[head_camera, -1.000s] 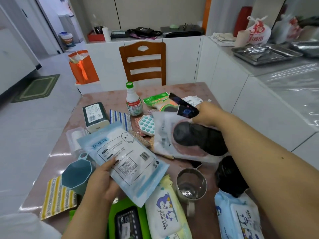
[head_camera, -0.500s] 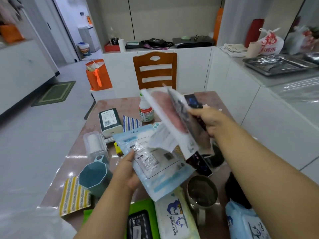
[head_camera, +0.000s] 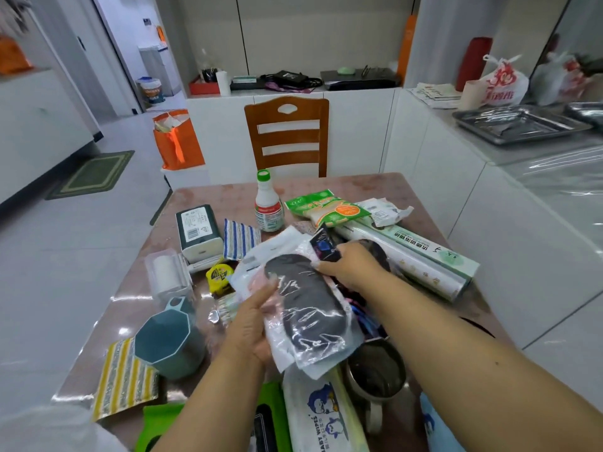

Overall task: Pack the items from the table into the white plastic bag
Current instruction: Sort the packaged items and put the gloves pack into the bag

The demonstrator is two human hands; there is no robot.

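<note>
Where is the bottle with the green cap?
The bottle stands upright at the table's far side, before the wooden chair, between the striped cloth and the green packet.

Both hands hold a clear packet (head_camera: 305, 309) of dark insoles, left hand (head_camera: 253, 324) underneath, right hand (head_camera: 350, 269) gripping its far end above the cluttered bench (head_camera: 375, 187).

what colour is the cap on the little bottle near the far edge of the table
Green, on a white bottle with a red label band; the head view shows it clearly.

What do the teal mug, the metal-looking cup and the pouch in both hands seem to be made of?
Teal mug: matte, opaque faceted walls, probably plastic. Cup: grey reflective rim, likely stainless steel. Pouch: clear glossy film, wrinkled with glare, dark fabric-like item inside.
</note>
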